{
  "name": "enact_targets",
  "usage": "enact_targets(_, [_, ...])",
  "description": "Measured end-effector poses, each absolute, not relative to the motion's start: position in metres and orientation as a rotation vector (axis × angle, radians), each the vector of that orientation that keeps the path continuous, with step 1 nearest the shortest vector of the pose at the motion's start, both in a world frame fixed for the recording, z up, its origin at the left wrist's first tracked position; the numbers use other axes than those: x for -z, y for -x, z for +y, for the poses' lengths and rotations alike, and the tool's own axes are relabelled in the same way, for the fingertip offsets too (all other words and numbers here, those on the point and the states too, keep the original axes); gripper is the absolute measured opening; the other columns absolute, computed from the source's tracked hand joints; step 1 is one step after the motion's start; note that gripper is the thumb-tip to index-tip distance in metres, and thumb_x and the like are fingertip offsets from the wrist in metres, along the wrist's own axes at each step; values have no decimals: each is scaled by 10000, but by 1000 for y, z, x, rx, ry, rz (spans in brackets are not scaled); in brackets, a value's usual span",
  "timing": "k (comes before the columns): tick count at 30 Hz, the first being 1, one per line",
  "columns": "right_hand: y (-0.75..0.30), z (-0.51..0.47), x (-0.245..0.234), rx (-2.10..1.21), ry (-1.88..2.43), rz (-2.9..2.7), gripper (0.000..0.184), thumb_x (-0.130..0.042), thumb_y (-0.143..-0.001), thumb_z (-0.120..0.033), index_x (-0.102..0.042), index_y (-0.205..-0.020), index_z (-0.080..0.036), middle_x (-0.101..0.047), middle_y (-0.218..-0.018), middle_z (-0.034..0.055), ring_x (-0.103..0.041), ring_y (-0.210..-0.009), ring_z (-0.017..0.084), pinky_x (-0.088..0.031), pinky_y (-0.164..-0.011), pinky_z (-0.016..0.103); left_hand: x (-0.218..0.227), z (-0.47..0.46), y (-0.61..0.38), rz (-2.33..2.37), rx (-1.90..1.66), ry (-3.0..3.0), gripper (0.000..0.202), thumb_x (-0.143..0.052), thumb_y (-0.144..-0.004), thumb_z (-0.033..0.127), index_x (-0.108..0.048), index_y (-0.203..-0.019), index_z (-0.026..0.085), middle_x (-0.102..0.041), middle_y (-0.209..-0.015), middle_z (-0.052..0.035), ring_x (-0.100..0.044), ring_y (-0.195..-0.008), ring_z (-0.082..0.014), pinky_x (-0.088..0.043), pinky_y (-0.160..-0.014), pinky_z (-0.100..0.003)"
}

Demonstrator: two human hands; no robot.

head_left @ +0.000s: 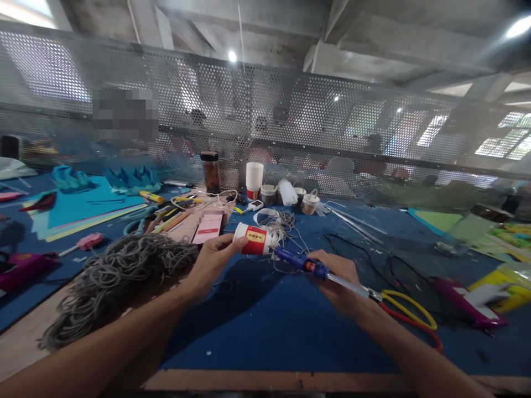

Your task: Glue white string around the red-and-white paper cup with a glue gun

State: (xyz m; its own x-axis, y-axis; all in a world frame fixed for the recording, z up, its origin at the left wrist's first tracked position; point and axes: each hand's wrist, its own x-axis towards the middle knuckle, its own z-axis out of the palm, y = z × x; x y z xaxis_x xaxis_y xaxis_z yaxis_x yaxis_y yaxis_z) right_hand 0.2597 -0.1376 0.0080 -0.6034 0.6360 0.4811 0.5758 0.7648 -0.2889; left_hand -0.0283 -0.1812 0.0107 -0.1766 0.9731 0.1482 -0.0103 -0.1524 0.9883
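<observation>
The left hand is holding a red and white paper cup, which lies on its side in the air, above the blue surface of the table. The thumb rests on the cup's left part and the other fingers go behind it, so the cup is pinched between them. The right hand is closed around a blue hot glue gun; its fingertips are mostly hidden behind the tool. A clear glue stick comes out from the rear of the gun. The nozzle points to the right end of the cup and is very near it, but I cannot tell whether they touch.

Near the left forearm there is a big heap of grey cord, and just behind the left hand lies a phone with its screen lit. Beyond the cup is a small tangle of grey string. Farther back stand a stack of paper cups and a dark-lidded jar, in front of a perforated metal screen. Beside the right wrist lies a tool with yellow and red handles.
</observation>
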Motion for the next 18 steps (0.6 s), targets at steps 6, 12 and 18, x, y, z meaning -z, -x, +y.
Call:
enact_targets(6, [-259, -138, -9, -139, 924, -2377, 101, -530, -943, -275, -615, -955, -223, -678, -782, 5, -608, -682, 163, -331, -626, 258, -9, -182, 30, 1254, -1425, -1230, 310, -694, -846, 445, -781, -1011, 198, -775, -978, -48, -683, -909, -223, -523, -838, -311])
enact_targets(12, [-260, -136, -9, -134, 943, -2371, 117, -530, -955, -305, -614, -973, -225, -683, -785, 1, -611, -680, 166, -323, -623, 261, -10, -182, 30, 1278, -1424, -1277, 277, -698, -842, 435, -779, -906, 178, -768, -929, -38, -670, -905, -219, -504, -843, -299])
enact_targets(18, [-259, -133, -9, -124, 943, -2345, 137, -527, -963, -328, -612, -982, -222, -683, -789, 2, -630, -701, 166, -344, -640, 259, -9, -183, 29, 1244, -1419, -1267, 281, -694, -845, 431, -776, -929, 176, -765, -912, -46, -673, -915, -236, -511, -847, -322])
